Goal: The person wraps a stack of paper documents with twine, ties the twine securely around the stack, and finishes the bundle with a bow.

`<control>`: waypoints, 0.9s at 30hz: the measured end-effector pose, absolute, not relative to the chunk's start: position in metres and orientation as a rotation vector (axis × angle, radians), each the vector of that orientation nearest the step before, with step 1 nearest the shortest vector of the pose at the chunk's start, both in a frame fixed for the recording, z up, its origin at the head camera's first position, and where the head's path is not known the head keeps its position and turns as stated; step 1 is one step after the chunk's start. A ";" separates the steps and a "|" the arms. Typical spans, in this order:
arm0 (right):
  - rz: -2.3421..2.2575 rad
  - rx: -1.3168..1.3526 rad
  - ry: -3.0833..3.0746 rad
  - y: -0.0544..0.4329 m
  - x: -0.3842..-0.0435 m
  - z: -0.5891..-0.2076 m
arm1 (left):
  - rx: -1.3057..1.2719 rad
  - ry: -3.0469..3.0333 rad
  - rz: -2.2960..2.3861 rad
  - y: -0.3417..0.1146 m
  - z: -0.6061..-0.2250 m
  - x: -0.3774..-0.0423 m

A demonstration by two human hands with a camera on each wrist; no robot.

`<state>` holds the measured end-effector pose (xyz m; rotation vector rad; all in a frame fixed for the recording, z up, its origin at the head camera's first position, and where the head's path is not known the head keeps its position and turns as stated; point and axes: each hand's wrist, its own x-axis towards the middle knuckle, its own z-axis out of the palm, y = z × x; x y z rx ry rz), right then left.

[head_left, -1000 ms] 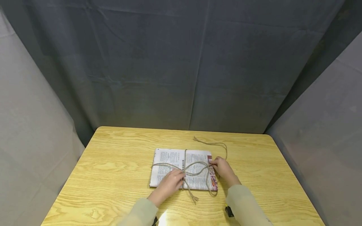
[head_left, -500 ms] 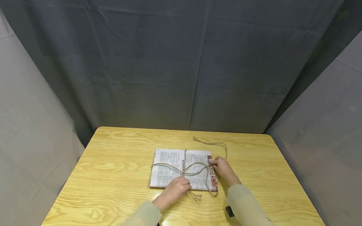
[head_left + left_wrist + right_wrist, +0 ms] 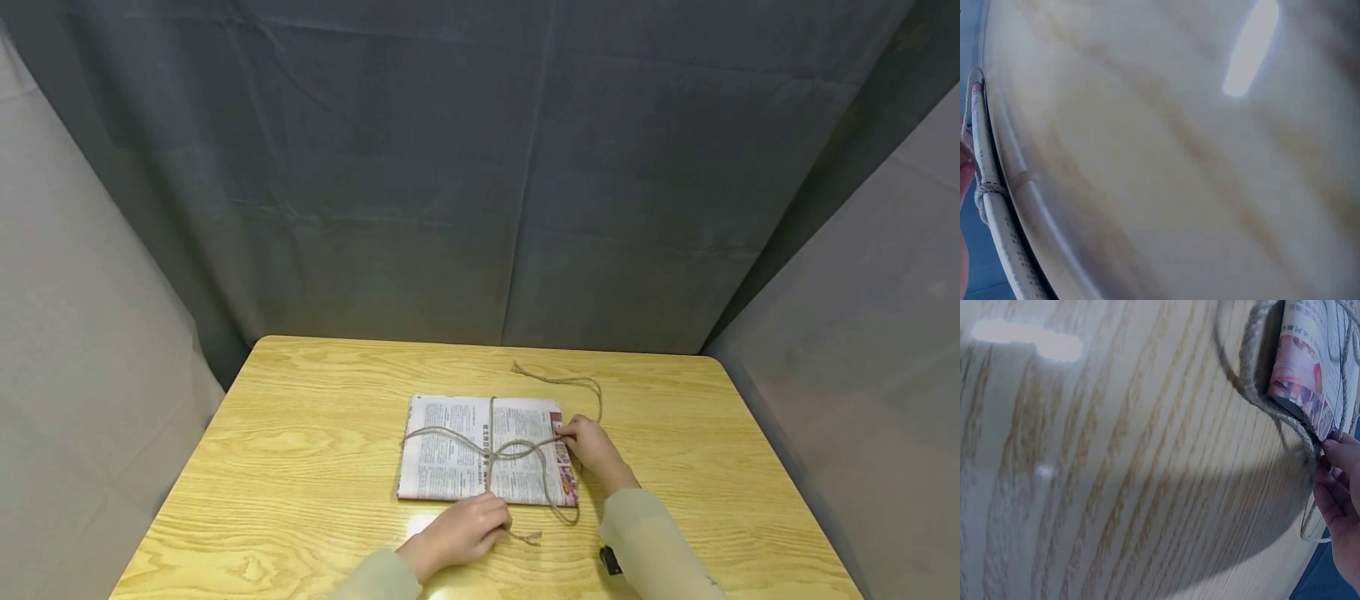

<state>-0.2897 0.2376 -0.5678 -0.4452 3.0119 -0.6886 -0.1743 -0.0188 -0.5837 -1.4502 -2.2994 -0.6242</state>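
Note:
A flat bundle of folded newspaper (image 3: 442, 479) lies on the table, with twine (image 3: 491, 417) running across it both ways and crossing near its middle. Just off the bundle's front edge, my left hand (image 3: 468, 530) grips one length of the twine, whose frayed end pokes out to the right of the fingers. My right hand (image 3: 592, 450) pinches another length at the bundle's right edge, by the coloured print; the right wrist view shows thumb and fingertips (image 3: 1335, 450) together at the corner. In the left wrist view, only part of the left fingers and the newspaper's side (image 3: 1000, 231) appear.
A loose tail of twine (image 3: 566, 382) lies behind the bundle, running to the right hand. A slack loop (image 3: 562, 515) hangs over the front right corner. The wooden table (image 3: 300, 450) is bounded by a dark curtain (image 3: 405, 208) behind and pale cloth at both sides.
My left hand has moved from on top of the newspaper toward me and slightly right, drawing its twine along. The loop near the crossing has become smaller. My right hand stays in place.

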 end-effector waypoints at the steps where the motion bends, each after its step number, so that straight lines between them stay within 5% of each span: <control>1: -0.689 -0.449 3.012 0.238 -0.290 -0.568 | -1.461 -2.305 -0.620 -0.019 -0.584 -0.173; 13: -0.684 -0.448 3.012 0.238 -0.292 -0.570 | -1.407 -2.481 -0.716 -0.024 -0.587 -0.173; 21: -0.669 -0.439 3.019 0.237 -0.292 -0.570 | -0.650 -2.664 -0.881 -0.010 -0.583 -0.175; 27: -0.653 -0.444 3.015 0.237 -0.291 -0.568 | -0.372 -2.891 -0.797 0.000 -0.581 -0.174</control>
